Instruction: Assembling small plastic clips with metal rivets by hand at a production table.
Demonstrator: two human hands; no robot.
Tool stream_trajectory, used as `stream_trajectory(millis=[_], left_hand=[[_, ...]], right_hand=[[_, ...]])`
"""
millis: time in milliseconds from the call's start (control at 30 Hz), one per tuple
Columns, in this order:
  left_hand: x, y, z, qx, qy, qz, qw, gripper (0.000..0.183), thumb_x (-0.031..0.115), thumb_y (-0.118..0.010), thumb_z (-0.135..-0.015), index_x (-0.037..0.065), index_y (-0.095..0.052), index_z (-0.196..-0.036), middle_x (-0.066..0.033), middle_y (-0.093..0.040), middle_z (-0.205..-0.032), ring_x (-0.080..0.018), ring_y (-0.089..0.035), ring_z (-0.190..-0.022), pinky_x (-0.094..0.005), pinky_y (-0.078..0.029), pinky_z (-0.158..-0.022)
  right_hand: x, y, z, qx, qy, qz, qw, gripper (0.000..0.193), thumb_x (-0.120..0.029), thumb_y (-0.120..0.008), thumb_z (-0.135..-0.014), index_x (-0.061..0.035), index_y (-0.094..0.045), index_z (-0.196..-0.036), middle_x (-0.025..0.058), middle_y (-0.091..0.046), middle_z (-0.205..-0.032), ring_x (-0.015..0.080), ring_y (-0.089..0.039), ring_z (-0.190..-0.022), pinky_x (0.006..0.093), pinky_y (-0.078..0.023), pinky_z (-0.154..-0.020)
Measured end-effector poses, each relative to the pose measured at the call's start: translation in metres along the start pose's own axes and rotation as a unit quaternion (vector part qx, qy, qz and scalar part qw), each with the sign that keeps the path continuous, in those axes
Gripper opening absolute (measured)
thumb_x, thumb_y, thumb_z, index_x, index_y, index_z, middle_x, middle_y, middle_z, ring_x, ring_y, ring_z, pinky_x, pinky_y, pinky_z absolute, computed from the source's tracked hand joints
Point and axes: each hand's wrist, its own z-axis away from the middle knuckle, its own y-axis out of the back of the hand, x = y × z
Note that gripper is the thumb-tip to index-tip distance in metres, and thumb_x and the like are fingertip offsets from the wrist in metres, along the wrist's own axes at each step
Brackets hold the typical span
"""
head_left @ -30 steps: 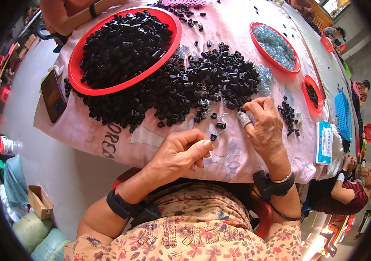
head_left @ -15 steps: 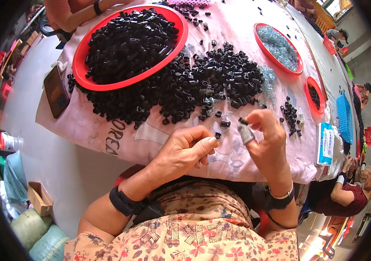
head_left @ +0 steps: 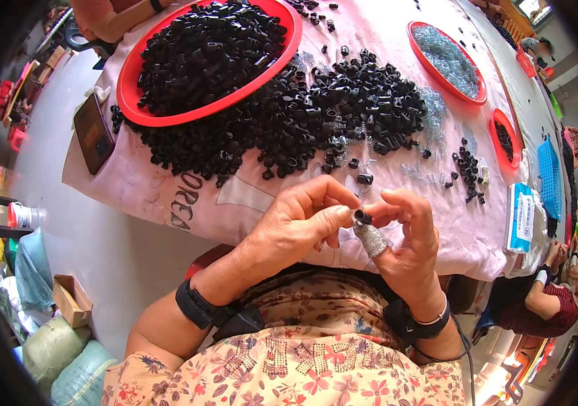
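In front of me, over the cloth's near edge, my two hands meet at the fingertips. Thumb and index finger of my right hand (head_left: 411, 240) are closed on a small black hollow plastic part (head_left: 362, 217); a greyish wrap (head_left: 371, 238) covers that thumb. My left hand (head_left: 299, 220) is pinched right beside the part, and what its fingertips hold is hidden. Beyond the hands spreads a heap of black plastic parts (head_left: 268, 135), with clear coil springs (head_left: 432, 115) at its right side. One loose black part (head_left: 365, 179) lies just past my fingers.
A large red basin (head_left: 295, 47) full of black parts stands far left, near a phone (head_left: 94, 134). To the right are a red tray (head_left: 484, 95) of springs, a smaller red tray (head_left: 515, 152), a tissue pack (head_left: 520, 218) and a blue basket (head_left: 550, 179). Other people sit around the table.
My right hand has come down and left, bringing its black part against my left fingertips. The black part that showed at my left fingertips is now hidden. The view has shifted slightly.
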Motion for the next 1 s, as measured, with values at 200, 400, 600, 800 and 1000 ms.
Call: stream_trajectory(millis=[200,400,600,800,1000], left_hand=[[-0.002,-0.001,0.001,-0.013,-0.023,0.007,1.000,0.027,0.017,-0.067,-0.091,0.005,-0.060,-0.114,0.0025,-0.063,-0.090,-0.0023,-0.057,-0.072,-0.0154,-0.043,-0.059],[-0.006,-0.002,0.000,-0.034,-0.029,0.046,0.998,0.023,0.014,-0.070,-0.089,0.006,-0.063,-0.110,0.0046,-0.060,-0.088,-0.0015,-0.053,-0.077,-0.0161,-0.042,-0.064],[-0.008,-0.007,0.000,-0.060,-0.002,0.087,0.994,0.025,0.007,-0.070,-0.087,0.006,-0.062,-0.110,0.0041,-0.057,-0.092,-0.0031,-0.052,-0.081,-0.0182,-0.042,-0.069],[-0.004,-0.005,0.001,-0.008,-0.003,0.027,1.000,0.014,0.011,-0.064,-0.092,0.005,-0.060,-0.105,0.0037,-0.058,-0.086,-0.0015,-0.053,-0.071,-0.0169,-0.043,-0.061],[-0.005,-0.004,-0.001,0.019,-0.002,0.025,0.999,0.013,0.015,-0.059,-0.096,0.004,-0.061,-0.104,-0.0014,-0.064,-0.086,-0.0041,-0.055,-0.066,-0.0184,-0.047,-0.060]], right_hand=[[-0.006,-0.003,0.003,0.004,-0.113,-0.156,0.981,0.056,0.004,-0.072,-0.080,-0.0049,-0.044,-0.128,0.0104,-0.068,-0.096,0.0131,-0.066,-0.085,0.0257,-0.052,-0.075],[-0.011,-0.003,0.004,-0.004,-0.157,-0.183,0.970,0.059,0.004,-0.071,-0.081,-0.0057,-0.042,-0.132,0.0105,-0.068,-0.097,0.0132,-0.066,-0.088,0.0256,-0.052,-0.079],[-0.005,-0.002,0.007,-0.017,-0.105,-0.139,0.985,0.054,0.004,-0.070,-0.081,-0.0046,-0.047,-0.129,0.0111,-0.070,-0.096,0.0138,-0.068,-0.084,0.0268,-0.054,-0.074],[-0.006,0.006,-0.001,-0.067,-0.076,-0.058,0.993,0.041,0.007,-0.067,-0.079,-0.0031,-0.058,-0.117,0.0134,-0.067,-0.088,0.0211,-0.069,-0.085,0.0298,-0.055,-0.073],[0.024,0.047,-0.008,0.043,-0.142,0.147,0.978,0.024,0.003,-0.063,-0.081,0.0001,-0.063,-0.105,0.0163,-0.066,-0.089,0.0258,-0.067,-0.083,0.0340,-0.052,-0.069]])
